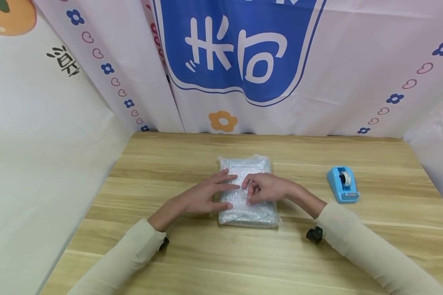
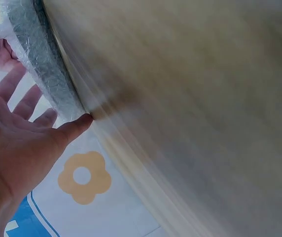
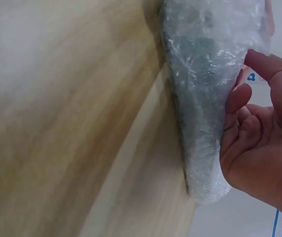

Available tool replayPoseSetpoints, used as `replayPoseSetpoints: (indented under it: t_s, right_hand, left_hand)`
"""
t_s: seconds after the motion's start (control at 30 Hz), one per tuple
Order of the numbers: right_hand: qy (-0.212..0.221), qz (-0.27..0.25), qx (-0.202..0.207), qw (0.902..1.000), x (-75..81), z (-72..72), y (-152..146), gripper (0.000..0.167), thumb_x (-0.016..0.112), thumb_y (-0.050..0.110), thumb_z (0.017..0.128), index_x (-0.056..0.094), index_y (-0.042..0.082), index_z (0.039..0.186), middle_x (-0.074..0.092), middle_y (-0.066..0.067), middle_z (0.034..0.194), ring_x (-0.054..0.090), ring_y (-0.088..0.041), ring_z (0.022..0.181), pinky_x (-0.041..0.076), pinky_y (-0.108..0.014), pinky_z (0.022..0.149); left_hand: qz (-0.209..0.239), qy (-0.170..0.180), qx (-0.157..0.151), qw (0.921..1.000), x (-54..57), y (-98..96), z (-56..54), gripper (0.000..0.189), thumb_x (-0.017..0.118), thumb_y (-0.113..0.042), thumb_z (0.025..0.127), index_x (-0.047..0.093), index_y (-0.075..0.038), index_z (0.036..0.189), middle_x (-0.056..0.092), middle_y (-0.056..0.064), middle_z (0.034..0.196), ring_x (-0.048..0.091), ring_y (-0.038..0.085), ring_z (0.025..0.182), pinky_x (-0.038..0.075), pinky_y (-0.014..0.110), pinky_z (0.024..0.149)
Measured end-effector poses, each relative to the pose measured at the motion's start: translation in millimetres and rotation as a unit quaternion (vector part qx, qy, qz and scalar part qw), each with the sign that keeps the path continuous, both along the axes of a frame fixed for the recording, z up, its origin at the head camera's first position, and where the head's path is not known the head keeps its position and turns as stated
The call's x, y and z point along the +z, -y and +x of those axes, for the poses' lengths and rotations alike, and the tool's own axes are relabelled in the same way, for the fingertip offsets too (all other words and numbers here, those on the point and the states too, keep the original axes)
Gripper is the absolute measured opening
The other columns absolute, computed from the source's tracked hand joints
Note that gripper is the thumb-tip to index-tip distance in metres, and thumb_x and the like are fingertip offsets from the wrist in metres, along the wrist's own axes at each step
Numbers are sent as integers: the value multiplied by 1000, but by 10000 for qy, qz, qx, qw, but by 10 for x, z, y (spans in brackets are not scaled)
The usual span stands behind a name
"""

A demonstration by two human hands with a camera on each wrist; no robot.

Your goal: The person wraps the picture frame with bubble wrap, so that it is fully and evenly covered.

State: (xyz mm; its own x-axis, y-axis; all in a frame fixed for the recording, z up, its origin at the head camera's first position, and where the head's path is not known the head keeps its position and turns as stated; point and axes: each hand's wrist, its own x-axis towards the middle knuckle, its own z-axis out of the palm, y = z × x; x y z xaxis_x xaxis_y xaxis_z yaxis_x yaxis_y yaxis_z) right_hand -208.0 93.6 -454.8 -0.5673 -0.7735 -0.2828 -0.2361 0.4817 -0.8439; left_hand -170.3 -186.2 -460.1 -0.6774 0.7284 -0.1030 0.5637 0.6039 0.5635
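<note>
A flat rectangular package in clear bubble wrap (image 1: 249, 215) lies on the wooden table. My left hand (image 1: 206, 196) reaches over its left side with fingers spread. The left thumb (image 2: 77, 128) extends along the package's near side, while the other fingers lie over its top. My right hand (image 1: 267, 188) is at the middle of the package, its fingers curled. Thumb and forefinger pinch a raised bit of the bubble wrap (image 3: 254, 34) on top. What is inside the wrap shows only as a greyish shape.
A blue tape dispenser (image 1: 345, 186) with a small white roll stands on the table (image 1: 214, 262), right of the package. Printed cloth (image 1: 354, 82) hangs along the table's back edge, and pale sheets (image 1: 40, 196) line the sides. Dark wrist devices (image 1: 315, 234) sit under both sleeves.
</note>
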Motion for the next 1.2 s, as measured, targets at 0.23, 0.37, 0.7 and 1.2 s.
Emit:
replayPoseSetpoints:
  t_s: [0.23,0.37,0.7,1.2]
  right_hand:
    - [201,-180,-20,9996,-39,14,19,43,81,11,94,60,1,130,72,-2,92,65,-11,79,54,-23,74]
    - [273,-177,-27,9995,-32,9,29,44,81,9,94,59,0,130,72,-3,92,66,-11,79,54,-23,74]
    - [242,30,60,9997,18,-30,41,46,81,11,92,58,-2,129,73,-3,91,64,-10,80,53,-25,78]
    - [191,438,97,9988,90,-74,75,40,79,9,92,60,-1,126,75,-2,88,63,-8,78,50,-24,75]
  left_hand:
    - [16,-15,-104,9999,-2,22,0,57,70,-43,104,57,-27,157,35,5,176,8,35,170,18,66,133]
    - [10,-78,-180,9998,-6,25,-3,56,70,-43,104,59,-26,156,35,7,176,8,38,169,17,66,133]
    - [-155,-301,-359,9988,-15,31,-26,50,67,-42,106,63,-24,152,35,9,176,9,39,169,17,63,135]
    - [-350,-199,-365,9985,-10,20,-14,46,60,-50,109,64,-31,151,25,1,180,3,32,170,20,61,134]
